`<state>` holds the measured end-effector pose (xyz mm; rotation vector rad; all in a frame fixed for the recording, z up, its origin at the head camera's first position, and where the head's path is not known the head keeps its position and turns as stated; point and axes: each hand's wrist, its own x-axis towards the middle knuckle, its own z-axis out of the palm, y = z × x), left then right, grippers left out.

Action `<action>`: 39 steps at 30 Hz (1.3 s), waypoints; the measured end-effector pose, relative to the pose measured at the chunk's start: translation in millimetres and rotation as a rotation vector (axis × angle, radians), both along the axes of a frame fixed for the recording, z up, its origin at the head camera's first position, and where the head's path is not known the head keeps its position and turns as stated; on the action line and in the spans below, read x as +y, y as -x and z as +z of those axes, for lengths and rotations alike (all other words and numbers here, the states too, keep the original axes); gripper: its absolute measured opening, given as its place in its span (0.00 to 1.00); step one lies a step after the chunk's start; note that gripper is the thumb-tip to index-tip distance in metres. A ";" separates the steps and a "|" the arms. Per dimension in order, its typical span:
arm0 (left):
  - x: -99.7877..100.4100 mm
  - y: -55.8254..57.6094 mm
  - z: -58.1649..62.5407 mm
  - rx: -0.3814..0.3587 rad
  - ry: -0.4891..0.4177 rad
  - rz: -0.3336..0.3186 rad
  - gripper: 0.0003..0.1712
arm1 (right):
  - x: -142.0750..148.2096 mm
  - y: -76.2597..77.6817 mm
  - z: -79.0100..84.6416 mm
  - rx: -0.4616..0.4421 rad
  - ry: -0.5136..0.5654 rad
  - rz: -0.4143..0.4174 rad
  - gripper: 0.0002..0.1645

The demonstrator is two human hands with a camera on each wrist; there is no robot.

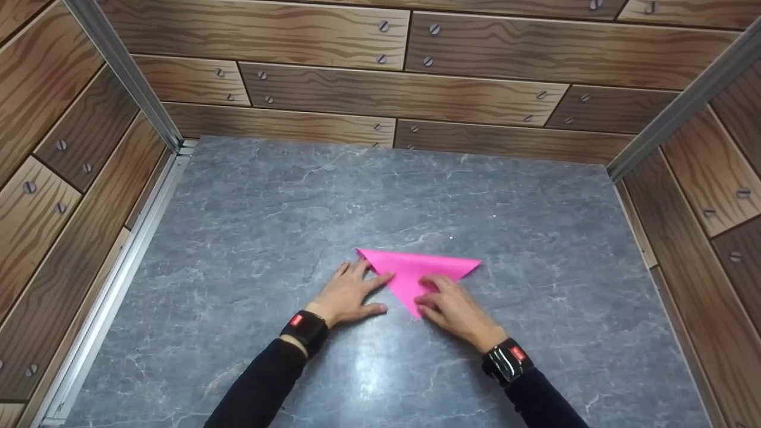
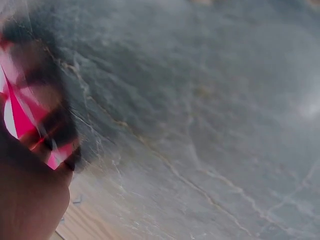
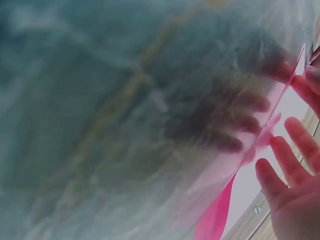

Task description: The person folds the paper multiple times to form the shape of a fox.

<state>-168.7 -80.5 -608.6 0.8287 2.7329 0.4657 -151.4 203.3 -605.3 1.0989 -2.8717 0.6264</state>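
A sheet of pink paper [image 1: 410, 267], folded over into a triangle, lies on the table with one corner pointing toward the person. Its far folded edge is rounded, and in the right wrist view the pink paper [image 3: 217, 212] bulges up at one side. The left hand [image 1: 349, 294] rests with spread fingers at the paper's left edge, one fingertip on the sheet and the thumb on the tabletop. Bent over the near corner, the right hand [image 1: 458, 306] pinches it between thumb and index finger. Its other fingers [image 3: 287, 160] are loosely extended beside the paper.
The grey marbled tabletop [image 1: 285, 196] surrounds the paper. Wood-patterned walls [image 1: 327, 83] enclose it at the back and both sides, with metal rails [image 1: 128, 77] at the corners. A black band [image 1: 508, 361] sits on each wrist.
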 end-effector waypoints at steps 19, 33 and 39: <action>-3.3 -0.1 -2.5 0.022 -0.029 -0.018 0.45 | 7.3 -5.8 1.4 -0.032 -0.015 0.024 0.16; -4.3 -0.9 -5.7 0.021 -0.018 -0.034 0.46 | 8.7 -6.3 1.4 -0.045 -0.019 0.016 0.17; -3.7 -1.2 -6.5 0.034 -0.002 -0.040 0.46 | 2.3 -6.2 -0.8 -0.004 0.003 -0.020 0.14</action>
